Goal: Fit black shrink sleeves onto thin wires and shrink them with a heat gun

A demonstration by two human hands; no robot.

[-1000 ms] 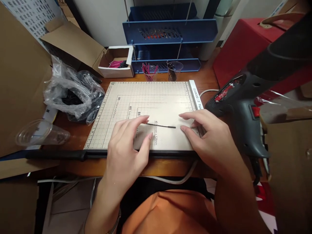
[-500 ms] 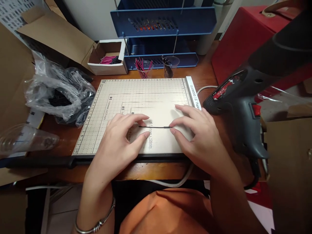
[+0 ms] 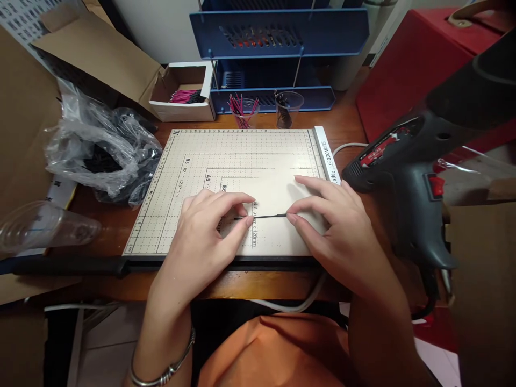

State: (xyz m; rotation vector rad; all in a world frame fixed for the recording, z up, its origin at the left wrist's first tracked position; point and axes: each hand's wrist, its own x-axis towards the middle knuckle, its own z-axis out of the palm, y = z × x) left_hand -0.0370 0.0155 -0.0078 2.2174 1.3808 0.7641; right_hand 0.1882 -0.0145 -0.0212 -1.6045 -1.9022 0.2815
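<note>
A thin black wire [image 3: 266, 216] lies crosswise over the cream-coloured board of a paper trimmer [image 3: 161, 177]. My right hand [image 3: 334, 220] pinches its right end, where a short thicker black sleeve [image 3: 281, 215] sits, between thumb and index finger; the other fingers are spread. My left hand [image 3: 209, 231] has its thumb and a curled finger closed on the wire near the left end, with the index fingertip raised just above. The wire's left tip pokes out behind the thumb, partly hidden by the fingers.
Plastic cups of pink wires [image 3: 243, 115] and black wires [image 3: 287, 110] stand behind the trimmer, beside a white box [image 3: 183, 112]. Left are a plastic bag [image 3: 100, 156] and a tipped clear cup [image 3: 52, 228]. A heat gun [image 3: 411, 183] stands at right. The trimmer's black handle [image 3: 68, 266] extends front left.
My left thumb and a finger have closed on the wire, which they were apart from before. My right hand keeps its pinch. The whole view has shifted slightly.
</note>
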